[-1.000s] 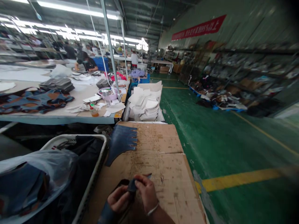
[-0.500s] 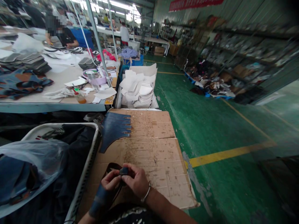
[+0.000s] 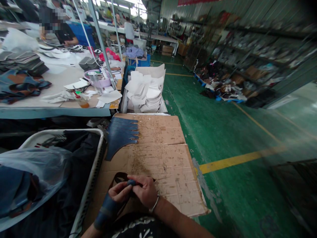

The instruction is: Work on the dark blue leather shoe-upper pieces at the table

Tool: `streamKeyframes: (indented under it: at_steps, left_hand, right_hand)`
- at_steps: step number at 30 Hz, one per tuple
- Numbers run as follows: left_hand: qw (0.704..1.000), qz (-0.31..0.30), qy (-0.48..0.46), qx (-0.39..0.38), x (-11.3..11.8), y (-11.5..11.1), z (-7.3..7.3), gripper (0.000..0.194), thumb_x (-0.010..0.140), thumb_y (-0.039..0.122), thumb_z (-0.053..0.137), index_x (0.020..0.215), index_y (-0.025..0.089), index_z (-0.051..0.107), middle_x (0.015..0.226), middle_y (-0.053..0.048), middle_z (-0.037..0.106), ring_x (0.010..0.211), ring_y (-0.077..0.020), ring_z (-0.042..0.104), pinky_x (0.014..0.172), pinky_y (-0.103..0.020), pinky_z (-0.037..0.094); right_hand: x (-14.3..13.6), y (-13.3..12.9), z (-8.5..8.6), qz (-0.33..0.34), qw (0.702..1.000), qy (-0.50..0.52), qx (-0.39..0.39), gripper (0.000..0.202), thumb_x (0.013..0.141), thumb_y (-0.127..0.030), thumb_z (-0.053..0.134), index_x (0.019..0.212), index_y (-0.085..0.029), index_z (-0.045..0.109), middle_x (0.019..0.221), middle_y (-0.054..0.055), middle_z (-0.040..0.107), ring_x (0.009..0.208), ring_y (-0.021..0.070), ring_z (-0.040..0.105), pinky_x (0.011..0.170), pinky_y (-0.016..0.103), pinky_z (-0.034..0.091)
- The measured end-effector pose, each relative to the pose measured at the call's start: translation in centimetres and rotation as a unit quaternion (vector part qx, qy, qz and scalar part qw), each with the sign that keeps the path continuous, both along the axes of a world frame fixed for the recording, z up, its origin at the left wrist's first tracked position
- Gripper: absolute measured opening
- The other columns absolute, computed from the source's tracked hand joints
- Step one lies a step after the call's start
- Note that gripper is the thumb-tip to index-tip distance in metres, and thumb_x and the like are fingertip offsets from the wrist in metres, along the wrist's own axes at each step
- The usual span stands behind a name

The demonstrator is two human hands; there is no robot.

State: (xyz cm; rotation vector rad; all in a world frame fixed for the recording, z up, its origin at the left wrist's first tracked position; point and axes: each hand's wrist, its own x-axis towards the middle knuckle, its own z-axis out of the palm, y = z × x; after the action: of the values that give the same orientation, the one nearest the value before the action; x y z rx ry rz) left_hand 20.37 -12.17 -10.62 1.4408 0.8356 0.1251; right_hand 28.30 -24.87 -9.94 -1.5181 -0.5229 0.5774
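Low over the cardboard, my left hand [image 3: 119, 191] and my right hand [image 3: 146, 190] meet, fingers pinched together on a blue leather piece [image 3: 131, 182]. Part of this blue leather lies over my left wrist, and a brown strip of it loops behind the fingers. My right wrist wears a metal bracelet. Farther up the board, near its left edge, a flat blue leather cutout [image 3: 121, 134] with several finger-like strips lies apart from both hands.
The cardboard sheet [image 3: 170, 162] is stained brown. To its left stands a white basket [image 3: 102, 138] with dark cloth and a plastic bag [image 3: 49, 165]. Behind is a box of white sheets [image 3: 148, 89]. A worktable [image 3: 55, 91] carries leather stacks; a person [image 3: 65, 34] works there.
The pinched blue end has turned and looks rounder, and my right fingers lie flatter over it. The view has shifted slightly; the cutout stays in place on the cardboard.
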Motion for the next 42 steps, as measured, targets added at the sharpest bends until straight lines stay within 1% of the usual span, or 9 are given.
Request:
streamKeyframes:
  at_steps: [4,10,18,22,28,32,36,39,42]
  left_hand:
    - [1.000,0.016,0.002,-0.007,0.0,0.4,0.5,0.035,0.042,0.050,0.082,0.055,0.019,0.072,0.057,-0.006,0.064,0.056,-0.0178,0.055,0.053,-0.026,0.048]
    - [0.999,0.028,-0.017,0.015,-0.3,0.5,0.6,0.034,0.047,0.051,0.078,0.054,0.019,0.067,0.055,-0.004,0.060,0.054,-0.0169,0.052,0.052,-0.025,0.045]
    - [0.999,0.034,-0.004,-0.022,-0.7,0.7,1.1,0.035,0.044,0.049,0.077,0.048,0.019,0.061,0.051,-0.001,0.050,0.051,-0.0129,0.043,0.047,-0.024,0.037]
    - [0.999,0.019,0.002,-0.044,-1.2,1.5,-0.6,0.044,0.046,0.057,0.077,0.049,0.019,0.056,0.052,0.000,0.045,0.051,-0.0115,0.039,0.048,-0.023,0.034]
    - [0.999,-0.050,-0.003,-0.010,-1.9,2.6,-1.5,0.049,0.059,0.064,0.072,0.063,0.016,0.064,0.063,-0.004,0.056,0.062,-0.0161,0.050,0.060,-0.026,0.043]
    - [0.999,-0.046,-0.009,0.018,-1.7,2.8,-1.2,0.044,0.058,0.059,0.075,0.055,0.017,0.061,0.057,-0.001,0.050,0.057,-0.0145,0.046,0.054,-0.024,0.040]
    - [0.998,-0.052,-0.018,0.000,-2.1,3.0,-2.5,0.045,0.060,0.061,0.076,0.060,0.017,0.065,0.058,-0.003,0.055,0.058,-0.0164,0.051,0.054,-0.024,0.044]
    - [0.995,-0.074,-0.058,-0.036,-2.8,2.9,-3.5,0.048,0.065,0.063,0.074,0.079,0.018,0.070,0.075,-0.006,0.066,0.073,-0.0212,0.061,0.067,-0.026,0.051]
    - [0.981,-0.177,-0.077,-0.018,-3.5,2.8,-4.0,0.042,0.072,0.053,0.074,0.097,0.019,0.070,0.088,-0.007,0.070,0.082,-0.0226,0.063,0.074,-0.028,0.050]
  right_hand:
    - [-0.3,0.2,-0.5,0.018,1.000,0.000,-0.007,0.047,0.072,-0.015,0.058,0.116,-0.024,0.072,0.100,0.004,0.077,0.092,0.0201,0.069,0.089,0.034,0.054]
    - [-0.4,0.4,-2.5,0.077,0.991,0.113,0.010,0.077,0.082,-0.036,0.063,0.151,-0.017,0.033,0.081,-0.001,0.063,0.066,0.0112,0.054,0.065,0.025,0.047]
    - [-0.1,1.2,-0.8,0.088,0.992,-0.057,-0.063,0.056,0.079,-0.020,0.058,0.135,-0.026,0.058,0.071,-0.003,0.062,0.062,0.0127,0.051,0.068,0.025,0.048]
    - [-0.8,2.0,-1.3,0.054,0.998,-0.009,-0.027,0.048,0.077,-0.019,0.057,0.124,-0.022,0.066,0.073,-0.002,0.062,0.063,0.0123,0.051,0.069,0.025,0.048]
    - [-1.0,2.5,-2.7,0.066,0.980,0.186,0.016,0.062,0.078,-0.033,0.059,0.138,-0.019,0.052,0.066,-0.005,0.050,0.054,0.0078,0.037,0.053,0.020,0.036]
    - [-0.3,2.4,-1.8,0.111,0.986,0.121,-0.023,0.063,0.077,-0.033,0.064,0.138,-0.020,0.053,0.071,-0.004,0.057,0.059,0.0092,0.044,0.059,0.022,0.043]
    - [-0.1,2.5,-1.0,0.125,0.988,0.091,-0.014,0.053,0.074,-0.026,0.064,0.127,-0.023,0.064,0.087,-0.001,0.066,0.072,0.0123,0.055,0.075,0.027,0.048]
    - [-0.1,2.8,-1.0,0.074,0.987,0.139,0.018,0.045,0.071,-0.023,0.064,0.116,-0.023,0.071,0.078,-0.003,0.063,0.067,0.0103,0.052,0.071,0.024,0.046]
    - [0.1,3.2,-1.3,-0.013,0.976,0.216,0.022,0.046,0.064,-0.020,0.063,0.109,-0.019,0.073,0.066,-0.005,0.056,0.058,0.0081,0.045,0.057,0.021,0.040]
